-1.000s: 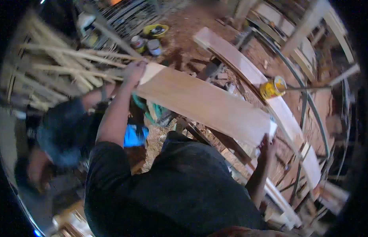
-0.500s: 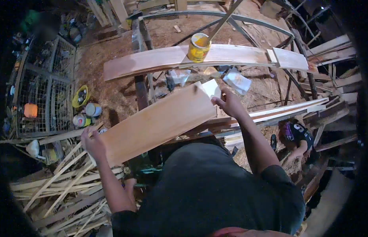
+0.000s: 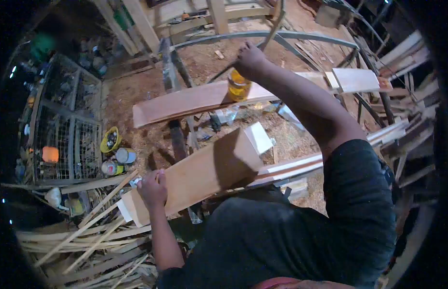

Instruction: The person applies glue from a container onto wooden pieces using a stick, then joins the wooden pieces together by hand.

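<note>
A wide, smooth wooden board (image 3: 195, 178) with pale white end pieces lies slantwise in front of my body. My left hand (image 3: 153, 190) lies across its left part, fingers curled over the far edge. Beyond the board, a yellow can (image 3: 239, 89) stands on a long curved plank (image 3: 185, 102). A long wooden stick (image 3: 277, 24) leans up from the can. My right hand (image 3: 251, 60) is closed around the stick's lower part, just above the can; the hand and forearm hide the can's mouth and part of the plank.
A metal frame (image 3: 262, 34) stands beyond the plank. Thin wood strips (image 3: 84, 236) are piled at lower left. A yellow basket (image 3: 111, 139) and paint tins (image 3: 125, 155) sit on the left near a wire-mesh panel (image 3: 70, 125). Sawdust covers the ground; more timber (image 3: 416, 139) is stacked right.
My right hand has left the board's right end and reached forward to the stick in the yellow can. My left hand has shifted inward from the board's left end.
</note>
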The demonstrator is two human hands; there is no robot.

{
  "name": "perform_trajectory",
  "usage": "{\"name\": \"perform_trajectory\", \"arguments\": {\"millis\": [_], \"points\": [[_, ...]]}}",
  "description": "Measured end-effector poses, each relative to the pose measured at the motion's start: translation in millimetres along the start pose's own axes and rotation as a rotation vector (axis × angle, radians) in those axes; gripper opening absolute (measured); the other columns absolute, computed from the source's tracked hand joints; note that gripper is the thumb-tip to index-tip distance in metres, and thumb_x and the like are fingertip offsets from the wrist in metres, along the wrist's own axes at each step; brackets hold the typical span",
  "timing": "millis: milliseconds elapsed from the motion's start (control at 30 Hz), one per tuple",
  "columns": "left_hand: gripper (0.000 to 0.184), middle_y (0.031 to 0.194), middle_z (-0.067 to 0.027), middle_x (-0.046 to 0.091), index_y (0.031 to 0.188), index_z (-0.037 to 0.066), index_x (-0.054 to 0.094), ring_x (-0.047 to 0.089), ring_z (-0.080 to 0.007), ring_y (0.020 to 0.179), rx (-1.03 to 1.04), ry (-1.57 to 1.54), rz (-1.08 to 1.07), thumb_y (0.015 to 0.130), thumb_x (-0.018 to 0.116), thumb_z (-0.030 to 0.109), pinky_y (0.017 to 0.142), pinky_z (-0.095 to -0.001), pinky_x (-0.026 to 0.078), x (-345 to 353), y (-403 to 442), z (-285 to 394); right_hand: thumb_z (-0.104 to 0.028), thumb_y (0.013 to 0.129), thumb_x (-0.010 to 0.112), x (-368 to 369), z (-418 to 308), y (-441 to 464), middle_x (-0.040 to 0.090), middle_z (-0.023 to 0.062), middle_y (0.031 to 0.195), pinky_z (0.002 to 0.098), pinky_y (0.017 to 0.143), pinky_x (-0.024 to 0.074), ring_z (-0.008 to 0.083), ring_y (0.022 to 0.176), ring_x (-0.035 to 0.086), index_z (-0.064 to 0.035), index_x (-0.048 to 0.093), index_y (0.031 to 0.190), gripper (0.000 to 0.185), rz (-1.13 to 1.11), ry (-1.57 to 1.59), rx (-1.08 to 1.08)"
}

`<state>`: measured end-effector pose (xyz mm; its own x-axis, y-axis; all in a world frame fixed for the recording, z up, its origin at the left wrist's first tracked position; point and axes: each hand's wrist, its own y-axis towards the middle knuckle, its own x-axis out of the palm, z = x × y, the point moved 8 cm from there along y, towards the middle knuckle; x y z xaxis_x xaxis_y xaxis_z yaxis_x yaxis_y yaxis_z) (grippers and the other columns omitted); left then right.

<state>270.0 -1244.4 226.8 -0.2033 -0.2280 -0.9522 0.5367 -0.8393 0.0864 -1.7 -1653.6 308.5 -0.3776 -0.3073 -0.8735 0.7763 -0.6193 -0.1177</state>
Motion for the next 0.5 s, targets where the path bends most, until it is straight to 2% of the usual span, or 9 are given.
{"name": "perform_trajectory", "arguments": {"millis": [67,167,267,367,433,500], "points": [[0.032,0.101,-0.0104,0.077,0.099,0.013,0.079,0.070,-0.0320,0.100,-0.034,0.039,-0.021,0.100,0.061,0.040,0.099,-0.0484,0.042,-8.2,-1.1,8.3,-0.023,0.095,0.063,29.7,7.5,19.5,0.079,0.0072,0.108,0.0459,0.093,0.0487,0.0286,0.102,0.075,-0.0187,0.081,0.101,0.019,-0.193,0.009,0.044],[0.032,0.100,-0.0102,0.078,0.099,0.013,0.079,0.070,-0.0310,0.100,-0.032,0.040,-0.020,0.100,0.062,0.040,0.101,-0.0470,0.041,-11.1,-1.7,7.8,-0.025,0.096,0.063,31.8,10.6,20.3,0.080,0.0057,0.107,0.0463,0.084,0.0514,0.0267,0.101,0.077,-0.0235,0.081,0.104,0.020,-0.197,0.064,0.070],[0.031,0.099,-0.0099,0.077,0.099,0.014,0.079,0.070,-0.0303,0.099,-0.015,0.037,-0.003,0.100,0.061,0.040,0.103,-0.0461,0.039,-11.8,-1.4,9.0,-0.025,0.096,0.063,16.3,9.4,9.4,0.080,0.0054,0.107,0.0453,0.075,0.0548,0.0260,0.100,0.078,-0.0231,0.081,0.104,0.020,-0.190,-0.033,0.000],[0.031,0.099,-0.0097,0.077,0.099,0.014,0.079,0.070,-0.0300,0.099,-0.022,0.059,-0.011,0.100,0.061,0.041,0.103,-0.0456,0.040,-11.3,-1.7,8.7,-0.026,0.094,0.064,9.6,19.4,-2.1,0.080,0.0057,0.104,0.0446,0.074,0.0558,0.0261,0.097,0.078,-0.0219,0.081,0.099,0.018,-0.142,0.022,0.061],[0.032,0.099,-0.0098,0.077,0.100,0.014,0.079,0.069,-0.0297,0.100,-0.030,0.075,-0.026,0.100,0.061,0.041,0.102,-0.0452,0.040,-8.6,-2.4,7.7,-0.024,0.088,0.067,-9.1,27.6,-15.3,0.078,0.0072,0.089,0.0474,0.070,0.0587,0.0289,0.086,0.078,-0.0187,0.079,0.088,0.013,0.090,0.017,0.017],[0.033,0.101,-0.0100,0.077,0.100,0.014,0.079,0.069,-0.0294,0.102,-0.037,0.088,-0.039,0.101,0.061,0.042,0.102,-0.0449,0.041,-6.3,-2.8,5.9,-0.022,0.086,0.068,-37.1,37.6,-35.7,0.077,0.0097,0.084,0.0477,0.069,0.0600,0.0307,0.082,0.078,-0.0166,0.079,0.084,0.012,0.210,0.061,0.058]]}}
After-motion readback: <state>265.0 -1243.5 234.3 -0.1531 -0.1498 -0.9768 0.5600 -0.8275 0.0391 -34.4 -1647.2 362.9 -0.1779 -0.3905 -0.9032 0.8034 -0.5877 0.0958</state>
